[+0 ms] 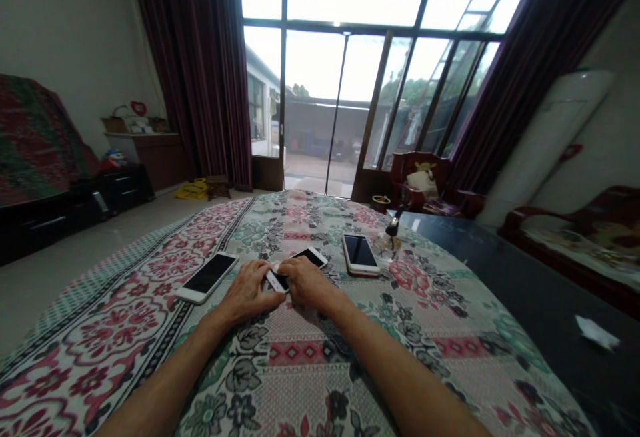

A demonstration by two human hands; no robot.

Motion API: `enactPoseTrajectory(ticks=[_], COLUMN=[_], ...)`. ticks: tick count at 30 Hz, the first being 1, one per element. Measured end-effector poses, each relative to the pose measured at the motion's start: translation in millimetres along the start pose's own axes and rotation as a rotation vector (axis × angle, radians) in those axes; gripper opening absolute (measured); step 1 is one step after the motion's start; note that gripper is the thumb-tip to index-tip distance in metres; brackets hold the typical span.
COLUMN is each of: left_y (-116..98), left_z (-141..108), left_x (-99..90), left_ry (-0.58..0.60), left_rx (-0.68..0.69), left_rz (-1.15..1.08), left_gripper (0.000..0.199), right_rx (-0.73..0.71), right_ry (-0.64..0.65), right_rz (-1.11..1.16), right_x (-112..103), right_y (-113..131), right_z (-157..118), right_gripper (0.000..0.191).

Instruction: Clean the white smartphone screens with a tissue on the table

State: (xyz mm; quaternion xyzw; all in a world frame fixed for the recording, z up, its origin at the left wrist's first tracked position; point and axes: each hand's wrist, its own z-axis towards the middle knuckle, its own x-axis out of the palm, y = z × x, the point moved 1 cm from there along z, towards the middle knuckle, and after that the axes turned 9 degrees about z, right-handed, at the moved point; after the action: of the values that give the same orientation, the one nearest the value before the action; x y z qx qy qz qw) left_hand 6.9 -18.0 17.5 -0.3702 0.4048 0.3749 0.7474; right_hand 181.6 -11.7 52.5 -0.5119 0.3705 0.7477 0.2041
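A white smartphone with a dark screen (316, 257) lies slantwise on the cloth between my hands. My left hand (250, 292) grips its near end, with the thumb along the bottom edge. Across the middle of the screen lies my right hand (306, 283), fingers curled and pressed together. A small whitish bit shows at the right fingertips; I cannot tell what it is. To the left rests another white smartphone (209, 277), screen up. On the right is a white smartphone (360, 253) with a reddish edge beneath it.
A patterned tablecloth (300, 370) covers the round table. Right of the phones stands a clear glass container (389, 245) with a dark-topped, brush-like object. A crumpled white tissue (597, 332) lies on the dark surface (540, 303) at right. Beyond are wooden chairs (420, 183) and glass doors.
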Motion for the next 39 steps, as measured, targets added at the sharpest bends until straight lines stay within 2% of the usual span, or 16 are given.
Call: enactPoseTrajectory(ticks=[7, 11, 15, 18, 24, 29, 39], left_y=[3.6, 7.1, 7.7, 6.6, 4.2, 3.7, 5.6], left_z=[-2.8, -3.6, -4.0, -3.6, -2.2, -2.3, -3.4], left_x=[-1.6, -1.2, 1.8, 3.0, 0.5, 0.2, 3.6], left_ry=[-0.026, -0.025, -0.035, -0.041, 0.0, 0.0, -0.025], left_rx=[-0.091, -0.094, -0.102, -0.113, -0.115, -0.124, -0.121], left_rz=[0.058, 0.057, 0.03, 0.001, -0.031, -0.054, -0.027], left_gripper=[0.058, 0.055, 0.058, 0.057, 0.055, 0.051, 0.053], right_rx=[0.256, 0.307, 0.314, 0.273, 0.069, -0.063, -0.21], right_ry=[-0.156, -0.207, -0.186, -0.146, -0.091, -0.079, -0.048], right_rz=[-0.126, -0.165, -0.174, -0.14, -0.037, 0.069, 0.195], right_x=[-11.4, -10.5, -10.2, -9.3, 1.2, 7.0, 9.0], right_y=[-35.4, -47.0, -46.4, -39.1, -24.3, -22.2, -24.7], right_z=[-4.0, -4.4, -1.2, 2.3, 9.8, 13.4, 11.7], right_gripper=[0.033, 0.034, 0.034, 0.036, 0.039, 0.038, 0.035])
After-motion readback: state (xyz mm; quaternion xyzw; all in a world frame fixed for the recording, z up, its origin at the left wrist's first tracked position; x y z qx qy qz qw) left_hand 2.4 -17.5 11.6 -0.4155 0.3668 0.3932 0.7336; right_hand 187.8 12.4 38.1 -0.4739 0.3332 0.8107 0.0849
